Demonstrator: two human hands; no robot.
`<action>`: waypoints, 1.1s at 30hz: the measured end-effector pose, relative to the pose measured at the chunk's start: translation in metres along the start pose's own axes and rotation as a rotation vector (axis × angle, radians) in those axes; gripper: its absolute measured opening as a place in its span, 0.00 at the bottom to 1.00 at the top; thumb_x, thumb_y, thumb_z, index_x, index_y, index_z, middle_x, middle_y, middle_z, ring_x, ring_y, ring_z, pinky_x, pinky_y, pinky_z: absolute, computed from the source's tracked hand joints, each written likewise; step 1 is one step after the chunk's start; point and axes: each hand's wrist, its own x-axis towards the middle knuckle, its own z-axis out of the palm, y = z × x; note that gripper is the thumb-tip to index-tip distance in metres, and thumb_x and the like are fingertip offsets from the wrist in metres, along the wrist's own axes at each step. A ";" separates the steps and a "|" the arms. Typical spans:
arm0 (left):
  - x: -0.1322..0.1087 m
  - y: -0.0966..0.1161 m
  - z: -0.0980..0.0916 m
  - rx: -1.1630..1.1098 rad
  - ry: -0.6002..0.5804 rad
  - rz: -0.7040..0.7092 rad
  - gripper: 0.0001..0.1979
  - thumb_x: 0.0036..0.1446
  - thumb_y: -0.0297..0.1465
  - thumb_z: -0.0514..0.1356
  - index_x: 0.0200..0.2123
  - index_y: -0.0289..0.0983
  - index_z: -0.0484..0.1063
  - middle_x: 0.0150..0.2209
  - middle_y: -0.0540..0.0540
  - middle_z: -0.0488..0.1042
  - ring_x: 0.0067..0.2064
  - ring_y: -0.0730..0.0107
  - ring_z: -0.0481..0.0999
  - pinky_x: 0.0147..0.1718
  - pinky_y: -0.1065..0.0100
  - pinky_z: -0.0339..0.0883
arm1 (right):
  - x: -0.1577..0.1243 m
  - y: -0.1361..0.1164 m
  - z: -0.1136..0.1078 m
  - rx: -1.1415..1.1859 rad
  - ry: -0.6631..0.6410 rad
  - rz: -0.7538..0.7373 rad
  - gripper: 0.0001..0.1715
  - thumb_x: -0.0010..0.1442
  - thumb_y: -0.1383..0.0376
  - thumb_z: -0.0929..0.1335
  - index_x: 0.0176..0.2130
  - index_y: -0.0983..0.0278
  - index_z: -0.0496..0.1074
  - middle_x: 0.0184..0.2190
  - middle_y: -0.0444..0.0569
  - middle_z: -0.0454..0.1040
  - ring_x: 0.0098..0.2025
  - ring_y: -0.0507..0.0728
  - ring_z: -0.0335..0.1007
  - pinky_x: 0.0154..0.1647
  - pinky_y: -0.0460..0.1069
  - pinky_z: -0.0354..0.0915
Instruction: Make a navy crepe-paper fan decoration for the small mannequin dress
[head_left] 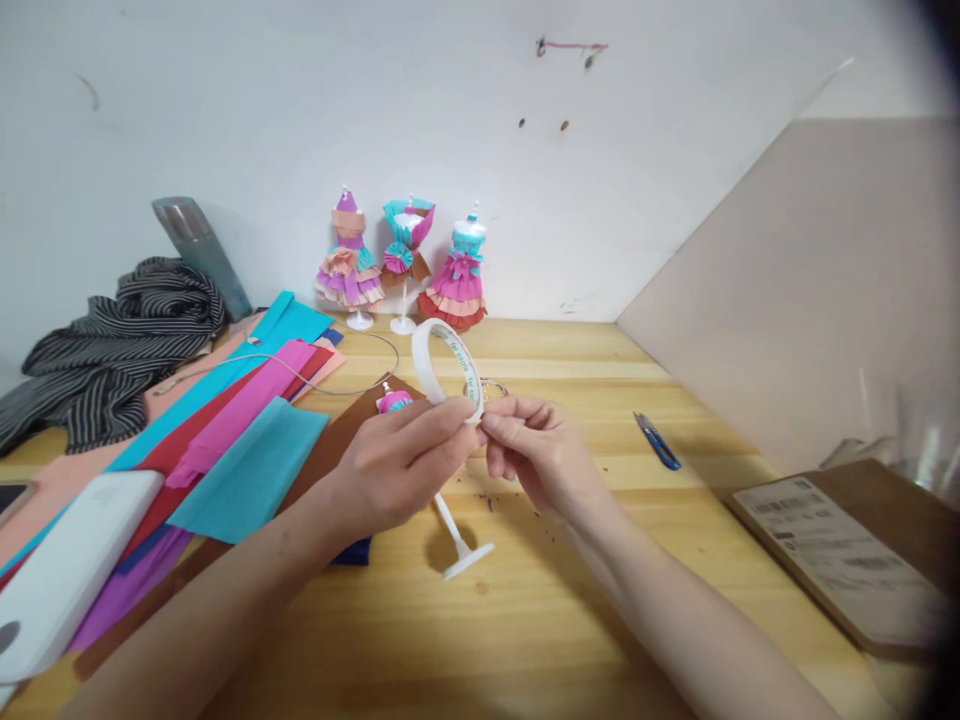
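My left hand [409, 465] is closed round the lower edge of a roll of tape [429, 365], held up on its edge above the table. My right hand [544, 450] pinches close against the roll's lower right side, fingertips nearly touching the left thumb. Any strip of tape between them is too small to make out. Behind and below my left hand is a tilted miniature dress form [394, 400] with a pink and blue top. Its white stand [461, 540] shows under the hand; its middle is hidden, and I cannot tell whether it is held or lying down.
Coloured crepe paper [251, 470] is spread at left, with a white phone-shaped box [82, 560] on it. Three dressed miniature forms [452, 280] stand by the wall. Blue-handled thread snips [658, 442] and a cardboard box [840, 560] lie right. A flask [202, 255] leans behind striped cloth [142, 330].
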 end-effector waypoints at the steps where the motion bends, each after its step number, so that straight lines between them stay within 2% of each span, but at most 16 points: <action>1: 0.001 0.001 -0.001 0.001 -0.014 0.020 0.05 0.59 0.22 0.60 0.39 0.34 0.74 0.41 0.41 0.80 0.39 0.67 0.81 0.40 0.70 0.76 | 0.001 0.000 0.000 -0.005 -0.001 0.003 0.17 0.36 0.59 0.80 0.22 0.67 0.76 0.15 0.45 0.75 0.10 0.47 0.63 0.10 0.40 0.54; 6: 0.008 0.005 -0.006 -0.021 -0.092 0.034 0.09 0.59 0.19 0.56 0.41 0.33 0.72 0.39 0.40 0.81 0.35 0.67 0.81 0.39 0.67 0.77 | 0.002 -0.001 -0.001 -0.058 -0.004 -0.005 0.15 0.38 0.59 0.77 0.19 0.66 0.73 0.13 0.45 0.74 0.10 0.47 0.62 0.11 0.41 0.55; 9: 0.006 0.008 -0.006 -0.037 -0.126 0.046 0.09 0.58 0.18 0.55 0.39 0.32 0.73 0.37 0.39 0.81 0.33 0.67 0.80 0.37 0.68 0.77 | 0.003 0.002 0.000 -0.102 0.041 -0.021 0.13 0.40 0.62 0.74 0.17 0.65 0.69 0.10 0.40 0.69 0.09 0.44 0.56 0.11 0.40 0.50; 12: 0.003 0.011 -0.002 -0.035 -0.088 -0.002 0.08 0.56 0.18 0.59 0.38 0.32 0.74 0.39 0.37 0.81 0.34 0.66 0.81 0.37 0.70 0.76 | 0.004 0.006 0.001 -0.141 0.069 -0.050 0.09 0.40 0.65 0.70 0.17 0.64 0.66 0.09 0.37 0.64 0.10 0.43 0.50 0.11 0.40 0.45; 15: 0.005 0.014 -0.001 -0.097 -0.016 -0.212 0.08 0.57 0.20 0.61 0.36 0.35 0.77 0.40 0.41 0.82 0.36 0.69 0.81 0.38 0.73 0.75 | 0.004 0.009 -0.001 -0.188 0.029 -0.090 0.08 0.40 0.64 0.68 0.18 0.63 0.64 0.09 0.35 0.59 0.11 0.44 0.47 0.13 0.42 0.43; 18: 0.016 0.008 -0.007 -0.311 0.051 -0.578 0.05 0.55 0.23 0.63 0.30 0.36 0.79 0.37 0.44 0.82 0.37 0.69 0.82 0.40 0.73 0.75 | 0.008 0.008 -0.010 -0.361 -0.054 -0.167 0.08 0.43 0.62 0.66 0.19 0.61 0.62 0.11 0.35 0.56 0.13 0.45 0.45 0.15 0.44 0.43; 21: 0.025 -0.010 -0.023 -0.584 0.147 -1.033 0.05 0.52 0.25 0.66 0.25 0.36 0.80 0.31 0.47 0.81 0.32 0.69 0.81 0.35 0.72 0.77 | 0.019 0.006 -0.025 -0.576 -0.142 -0.272 0.06 0.43 0.64 0.64 0.19 0.61 0.60 0.14 0.37 0.56 0.18 0.47 0.47 0.19 0.45 0.45; 24: 0.028 -0.037 -0.045 -0.840 0.184 -1.353 0.03 0.46 0.28 0.70 0.25 0.34 0.81 0.27 0.46 0.81 0.27 0.69 0.80 0.30 0.73 0.78 | 0.036 0.006 -0.044 -0.655 -0.173 -0.306 0.06 0.40 0.67 0.63 0.18 0.62 0.58 0.16 0.37 0.53 0.21 0.47 0.46 0.22 0.46 0.44; 27: 0.027 -0.056 -0.064 -0.920 0.193 -1.472 0.05 0.43 0.27 0.71 0.24 0.32 0.81 0.26 0.44 0.81 0.28 0.70 0.81 0.31 0.77 0.77 | 0.050 0.008 -0.056 -0.717 -0.194 -0.309 0.06 0.40 0.69 0.63 0.18 0.62 0.58 0.16 0.37 0.52 0.21 0.47 0.45 0.22 0.46 0.43; 30: 0.027 -0.061 -0.073 -0.947 0.175 -1.478 0.04 0.43 0.27 0.72 0.24 0.32 0.81 0.27 0.43 0.81 0.28 0.70 0.81 0.30 0.78 0.78 | 0.053 0.002 -0.058 -0.748 -0.240 -0.290 0.06 0.43 0.68 0.66 0.19 0.63 0.62 0.16 0.38 0.57 0.21 0.48 0.49 0.22 0.46 0.47; 32: 0.028 -0.059 -0.074 -0.962 0.170 -1.457 0.04 0.43 0.26 0.72 0.24 0.31 0.81 0.28 0.43 0.81 0.28 0.71 0.81 0.31 0.78 0.78 | 0.050 -0.008 -0.062 -0.751 -0.271 -0.261 0.05 0.46 0.65 0.68 0.26 0.65 0.70 0.19 0.41 0.66 0.21 0.50 0.57 0.23 0.46 0.54; 33: 0.028 -0.057 -0.073 -0.971 0.171 -1.446 0.04 0.43 0.26 0.72 0.24 0.31 0.81 0.28 0.43 0.81 0.27 0.72 0.81 0.31 0.78 0.78 | 0.048 -0.015 -0.067 -0.759 -0.267 -0.248 0.11 0.49 0.62 0.68 0.33 0.65 0.73 0.22 0.44 0.72 0.22 0.51 0.62 0.23 0.47 0.58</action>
